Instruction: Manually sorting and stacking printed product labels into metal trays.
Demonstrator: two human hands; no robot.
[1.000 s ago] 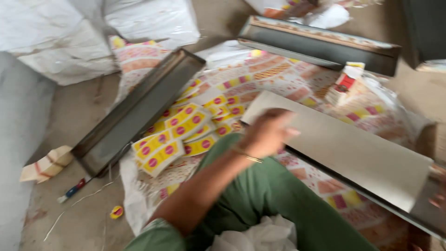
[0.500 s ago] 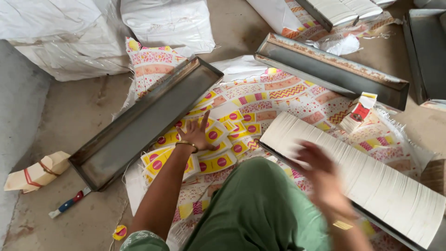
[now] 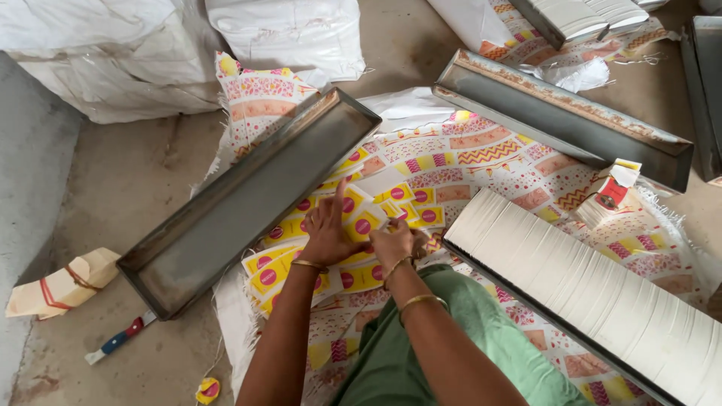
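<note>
Hands now meet over the yellow labels at six o'clock of the empty tray: left hand flat and spread on them, right hand, swung in from the card stack, pinching one.

A single head-worn camera looks steeply down from above the person's lap at the floor, close enough that the forearms enter from the bottom edge (no second view shares the scene). It faces forward over the patterned sheet toward white sacks along the top edge.
</note>
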